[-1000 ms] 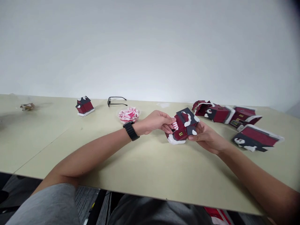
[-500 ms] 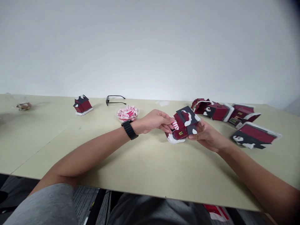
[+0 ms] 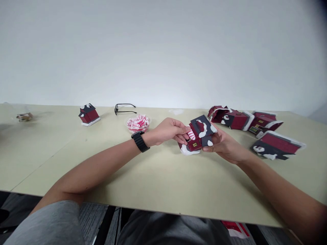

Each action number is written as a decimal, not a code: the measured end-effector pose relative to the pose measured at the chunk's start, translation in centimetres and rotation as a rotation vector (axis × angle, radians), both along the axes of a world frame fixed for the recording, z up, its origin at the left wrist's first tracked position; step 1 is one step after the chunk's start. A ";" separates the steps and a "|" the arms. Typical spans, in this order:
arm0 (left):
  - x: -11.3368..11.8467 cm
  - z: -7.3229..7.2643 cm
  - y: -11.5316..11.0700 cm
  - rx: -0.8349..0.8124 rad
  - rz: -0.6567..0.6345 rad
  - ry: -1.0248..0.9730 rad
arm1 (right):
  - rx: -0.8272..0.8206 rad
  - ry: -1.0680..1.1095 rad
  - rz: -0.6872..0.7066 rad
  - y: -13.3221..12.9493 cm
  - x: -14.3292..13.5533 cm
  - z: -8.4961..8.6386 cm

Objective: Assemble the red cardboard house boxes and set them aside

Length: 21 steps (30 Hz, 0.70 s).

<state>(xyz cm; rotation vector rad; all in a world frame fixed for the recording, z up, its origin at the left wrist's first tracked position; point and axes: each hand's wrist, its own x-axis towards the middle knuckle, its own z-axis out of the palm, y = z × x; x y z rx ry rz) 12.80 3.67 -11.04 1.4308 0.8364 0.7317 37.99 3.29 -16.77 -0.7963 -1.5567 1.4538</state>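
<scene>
A small dark-red model house (image 3: pixel 196 144) with a dark grey roof and white snow patches is tilted above the table. My right hand (image 3: pixel 226 146) is closed around its right side, thumb at the lower front. Between the thumb and fingers of my left hand (image 3: pixel 173 132) is a red-and-white striped piece (image 3: pixel 191 134), pressed against the house's front wall beside a yellow window. Whether the piece is attached there I cannot tell. Left of that hand, a clear bowl (image 3: pixel 138 131) holds several similar striped pieces (image 3: pixel 138 121).
Several more red model houses (image 3: pixel 235 120) lie on the right of the table (image 3: pixel 153 183), one on its side (image 3: pixel 277 145) nearer me. Another house (image 3: pixel 89 115) stands upright at the left. Black glasses (image 3: pixel 125 111) and a brown bundle (image 3: pixel 25 117) rest toward the back.
The view has shifted slightly. Both hands keep their hold on the house, and the striped piece shows a bit more broadly against its front wall.
</scene>
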 end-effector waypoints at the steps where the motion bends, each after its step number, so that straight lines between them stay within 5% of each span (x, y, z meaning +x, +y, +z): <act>1: 0.0 0.0 0.0 -0.005 0.001 -0.001 | 0.002 -0.003 0.003 0.0 0.0 -0.1; 21: 0.9 -1.4 -0.1 -0.149 0.105 0.056 | 0.158 -0.126 0.013 -0.1 -0.5 -0.3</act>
